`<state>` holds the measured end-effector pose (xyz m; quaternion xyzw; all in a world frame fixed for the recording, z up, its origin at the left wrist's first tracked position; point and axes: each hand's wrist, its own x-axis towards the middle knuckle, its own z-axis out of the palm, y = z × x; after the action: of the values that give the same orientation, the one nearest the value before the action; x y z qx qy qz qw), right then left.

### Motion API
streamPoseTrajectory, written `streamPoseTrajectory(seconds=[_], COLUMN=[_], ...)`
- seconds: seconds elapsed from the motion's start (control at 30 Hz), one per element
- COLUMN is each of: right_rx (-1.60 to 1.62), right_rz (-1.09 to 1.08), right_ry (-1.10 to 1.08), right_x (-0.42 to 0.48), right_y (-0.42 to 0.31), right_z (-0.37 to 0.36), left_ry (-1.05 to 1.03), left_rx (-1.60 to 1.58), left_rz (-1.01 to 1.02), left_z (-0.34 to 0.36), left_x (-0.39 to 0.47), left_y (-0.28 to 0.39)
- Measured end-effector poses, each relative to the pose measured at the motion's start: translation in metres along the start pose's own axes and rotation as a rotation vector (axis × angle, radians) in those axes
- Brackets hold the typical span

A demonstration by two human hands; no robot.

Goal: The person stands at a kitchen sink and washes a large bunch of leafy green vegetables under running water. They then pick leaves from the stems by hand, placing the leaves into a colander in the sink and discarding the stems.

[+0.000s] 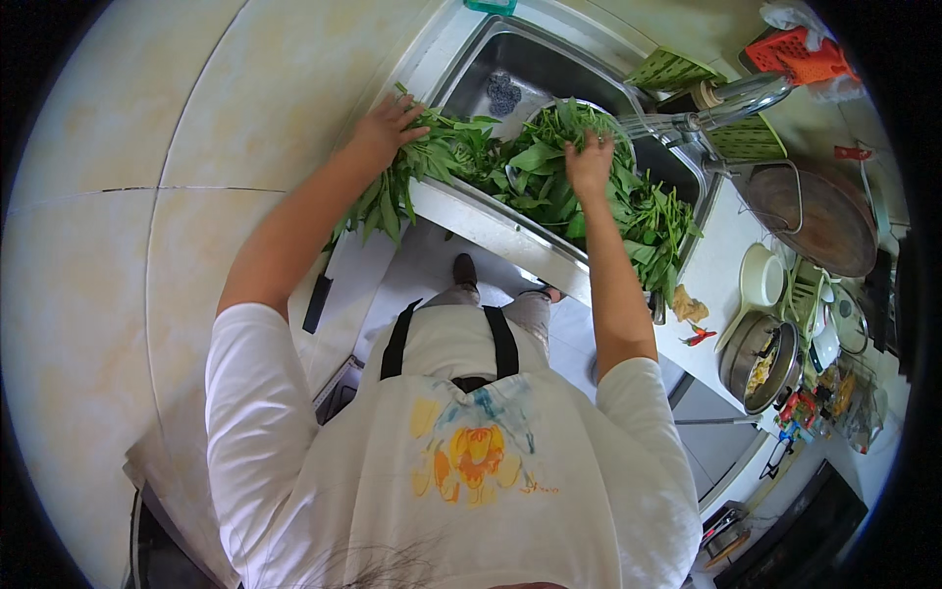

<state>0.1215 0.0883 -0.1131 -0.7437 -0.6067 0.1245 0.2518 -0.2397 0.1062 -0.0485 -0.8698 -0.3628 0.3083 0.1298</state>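
Note:
In the head view, a sink (pixel 458 73) of stainless steel holds a large heap of leafy green stems (pixel 541 158). My left hand (pixel 386 131) lies against the bunch that hangs over the sink's left edge, its fingers spread. At the faucet's spout, my right hand (pixel 591 166) reaches into the greens piled over a round metal bowl (pixel 625 147). Its fingertips are partly sunk among the leaves, so their grip is hidden. More stems (pixel 659 228) pile at the basin's right side.
A metal faucet (pixel 706 118) arches over the sink from the right. A steel scouring pad (pixel 503 94) lies in the basin. On the right counter are red chillies (pixel 699 336), a steel pot (pixel 762 361), a pale ladle (pixel 762 276) and a large dark round lid or pan (pixel 817 217).

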Motion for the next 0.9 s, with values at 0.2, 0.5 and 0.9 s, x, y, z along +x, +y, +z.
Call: streamPoseTrajectory(seconds=[0.2,0.5,0.9], right_rx=[0.084,0.109,0.024], right_rz=[-0.034,-0.247,-0.731], right_ry=[-0.131,-0.090,-0.575], right_x=[-0.032,-0.063,-0.142], right_y=[-0.029,-0.038,-0.153], right_z=[0.007,0.006,0.041], left_ry=[0.043,0.090,0.019], left_rx=[0.254,-0.025,-0.372], left_rz=[0.117,0.210,-0.106], left_z=[0.022,0.008,0.012], left_x=[0.032,0.043,0.025], left_y=[-0.003,0.002,-0.011])
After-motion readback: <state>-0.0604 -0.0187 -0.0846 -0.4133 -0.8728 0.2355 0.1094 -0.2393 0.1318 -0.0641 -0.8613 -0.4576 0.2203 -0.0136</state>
